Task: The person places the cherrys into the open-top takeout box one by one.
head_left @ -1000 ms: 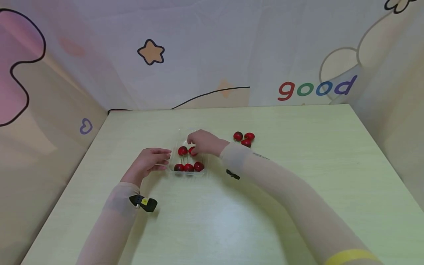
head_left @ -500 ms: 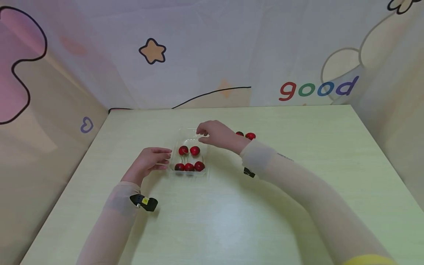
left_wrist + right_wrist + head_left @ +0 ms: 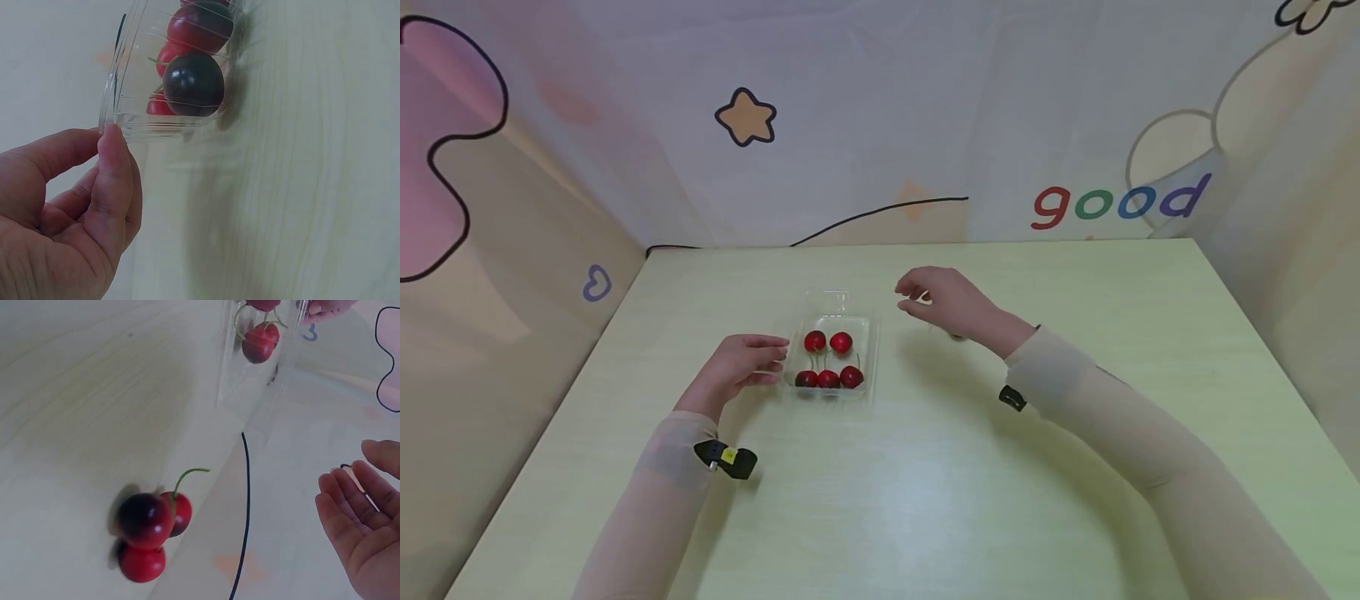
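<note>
A clear plastic box (image 3: pixel 874 350) holds several dark red cherries (image 3: pixel 841 342) with green stems. At its left side, my left hand (image 3: pixel 747 365) pinches the lip of the rim between thumb and fingertips, as the left wrist view shows closely. My right hand (image 3: pixel 951 304) hovers above the table, right of the box, with loosely bent fingers and thumb apart and nothing between them. Three more cherries (image 3: pixel 145 520) lie clustered on the table in the right wrist view, one with a curved green stem. In the head view my right hand and wrist almost wholly cover them.
The pale wooden table (image 3: pixel 895 500) runs back to a patterned cloth backdrop (image 3: pixel 865 125), and cloth also stands along both sides. A small black camera (image 3: pixel 726 458) is strapped to my left wrist, another black device (image 3: pixel 1012 397) to my right.
My right hand has left the cherries in the box, lifting and travelling right until it hides the loose cherries. My left hand and the box have stayed put.
</note>
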### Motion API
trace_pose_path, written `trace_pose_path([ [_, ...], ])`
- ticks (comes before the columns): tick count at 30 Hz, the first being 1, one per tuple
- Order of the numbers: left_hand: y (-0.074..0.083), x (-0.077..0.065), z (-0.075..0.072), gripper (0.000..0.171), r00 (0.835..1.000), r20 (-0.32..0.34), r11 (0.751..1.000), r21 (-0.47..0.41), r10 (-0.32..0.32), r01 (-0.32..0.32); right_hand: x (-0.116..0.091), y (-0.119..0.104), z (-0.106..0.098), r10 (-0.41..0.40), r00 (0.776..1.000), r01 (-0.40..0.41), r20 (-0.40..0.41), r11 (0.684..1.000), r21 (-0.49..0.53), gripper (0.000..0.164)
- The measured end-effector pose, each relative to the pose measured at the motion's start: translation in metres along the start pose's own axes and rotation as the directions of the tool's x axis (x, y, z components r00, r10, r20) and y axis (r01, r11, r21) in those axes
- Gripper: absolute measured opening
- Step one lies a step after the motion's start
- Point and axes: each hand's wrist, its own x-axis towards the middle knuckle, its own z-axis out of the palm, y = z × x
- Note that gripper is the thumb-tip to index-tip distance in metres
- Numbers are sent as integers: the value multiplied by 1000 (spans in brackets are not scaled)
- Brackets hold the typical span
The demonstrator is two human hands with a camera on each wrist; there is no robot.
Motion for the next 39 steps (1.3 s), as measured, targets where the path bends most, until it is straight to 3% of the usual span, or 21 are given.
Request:
trace_pose_path([
  [11,-1,1,-1,43,1000,7,1000,-9,11,-11,-21,24,-11,102,994,-99,-44,992,77,32],
  [21,1,-1,-3,42,1000,2,1000,5,8,-8,-33,42,-23,185,982,-182,-51,982,51,36],
  [31,1,-1,-2,42,1000,1,1000,6,-4,4,-32,63,-29,284,959,-284,24,959,14,51],
  [39,0,0,-1,42,1000,6,1000,1,2,-2,-22,83,-20,358,931,-360,68,933,21,52],
])
